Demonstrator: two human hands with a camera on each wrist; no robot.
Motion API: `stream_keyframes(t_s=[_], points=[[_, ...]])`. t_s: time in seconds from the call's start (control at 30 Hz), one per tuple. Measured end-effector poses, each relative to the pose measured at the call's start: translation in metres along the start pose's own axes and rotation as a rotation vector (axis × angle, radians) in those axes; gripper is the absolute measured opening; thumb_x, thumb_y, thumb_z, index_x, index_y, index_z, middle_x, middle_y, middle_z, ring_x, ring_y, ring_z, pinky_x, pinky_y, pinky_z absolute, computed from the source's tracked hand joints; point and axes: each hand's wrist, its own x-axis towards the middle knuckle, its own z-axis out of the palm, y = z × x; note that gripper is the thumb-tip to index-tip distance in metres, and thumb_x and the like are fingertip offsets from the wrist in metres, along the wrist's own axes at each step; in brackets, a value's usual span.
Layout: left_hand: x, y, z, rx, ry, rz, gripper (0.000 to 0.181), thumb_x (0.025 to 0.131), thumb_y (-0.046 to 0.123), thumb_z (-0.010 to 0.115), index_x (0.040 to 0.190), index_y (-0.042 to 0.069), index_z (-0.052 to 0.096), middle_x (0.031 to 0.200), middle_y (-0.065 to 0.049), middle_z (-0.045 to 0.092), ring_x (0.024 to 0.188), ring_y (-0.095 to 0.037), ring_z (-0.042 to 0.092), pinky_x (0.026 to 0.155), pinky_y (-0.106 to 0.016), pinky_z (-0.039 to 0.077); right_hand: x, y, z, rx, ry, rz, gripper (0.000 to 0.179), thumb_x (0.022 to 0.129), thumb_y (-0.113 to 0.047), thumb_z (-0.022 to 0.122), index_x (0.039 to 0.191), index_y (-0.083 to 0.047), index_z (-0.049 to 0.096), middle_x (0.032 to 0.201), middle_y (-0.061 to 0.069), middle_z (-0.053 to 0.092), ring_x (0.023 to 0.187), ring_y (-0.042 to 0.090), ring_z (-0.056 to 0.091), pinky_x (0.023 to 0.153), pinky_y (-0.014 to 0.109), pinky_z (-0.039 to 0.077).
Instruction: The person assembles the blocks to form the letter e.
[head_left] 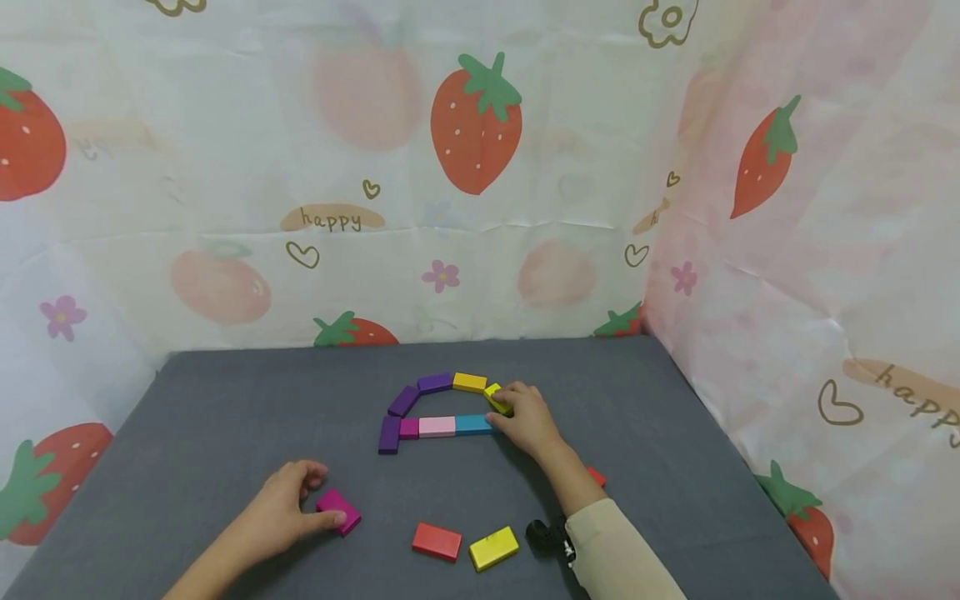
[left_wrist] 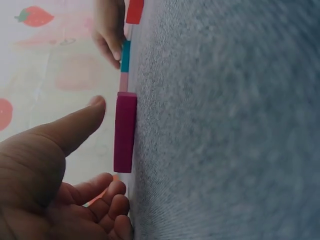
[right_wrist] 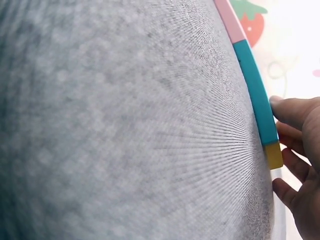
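Observation:
My right hand (head_left: pixel 525 417) is at the right end of an arc of blocks, its fingers curled about a yellow block (head_left: pixel 495 395), the thumb on its inner side near the blue block (head_left: pixel 472 425). The right wrist view shows the fingertips beside the yellow block's end (right_wrist: pixel 273 156), past the blue block (right_wrist: pixel 255 90). My left hand (head_left: pixel 281 508) lies around a magenta block (head_left: pixel 339 510) at the left front. In the left wrist view, thumb and loosely curled fingers stand apart from that magenta block (left_wrist: pixel 125 132).
Several purple blocks (head_left: pixel 404 401) and an orange-yellow block (head_left: pixel 469 382) form the arc. Beneath it run a small magenta block (head_left: pixel 408 428) and a pink block (head_left: pixel 437 427). Nearer lie a red block (head_left: pixel 437 542) and a yellow block (head_left: pixel 494 548). Another red block (head_left: pixel 597 477) is partly hidden by the right arm.

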Motion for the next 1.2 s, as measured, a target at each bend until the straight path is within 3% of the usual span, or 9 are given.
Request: stream_keyframes(t_s=[0.3,0.67,1.0,1.2], points=[[0.002,0.003,0.004,0.003,-0.036,-0.053,0.081,0.068,0.050,0.093,0.123,0.001,0.060,0.113,-0.007,0.062,0.097,-0.020,0.053,0.085,-0.042,0.048,0.000,-0.001,-0.001,0.007,-0.002,0.005,0.041,0.093,-0.029,0.077,0.128,-0.010,0.072,0.128,0.004,0.064,0.114,0.024,0.054,0.099,0.043,0.050],[-0.001,0.006,0.009,0.036,-0.001,-0.015,0.080,0.061,0.047,0.097,0.117,0.002,0.062,0.105,-0.003,0.062,0.092,-0.017,0.051,0.082,-0.039,0.047,0.000,-0.001,-0.001,0.014,-0.006,0.001,0.040,0.093,-0.028,0.077,0.128,-0.008,0.072,0.129,0.005,0.064,0.114,0.025,0.054,0.099,0.044,0.050],[-0.002,0.007,0.010,0.015,-0.007,-0.031,0.071,0.066,0.043,0.096,0.114,0.004,0.062,0.100,-0.002,0.060,0.091,-0.018,0.048,0.079,-0.037,0.044,0.000,0.001,-0.001,0.009,-0.004,0.003,0.041,0.093,-0.029,0.077,0.128,-0.009,0.072,0.129,0.004,0.064,0.114,0.025,0.054,0.099,0.044,0.051],[-0.002,0.010,0.009,0.033,0.019,0.005,0.069,0.067,0.038,0.096,0.116,0.003,0.063,0.101,-0.003,0.060,0.092,-0.017,0.051,0.081,-0.038,0.046,0.000,0.002,0.000,0.006,-0.003,-0.005,0.041,0.093,-0.030,0.078,0.128,-0.009,0.072,0.128,0.004,0.065,0.114,0.025,0.054,0.099,0.043,0.051]])
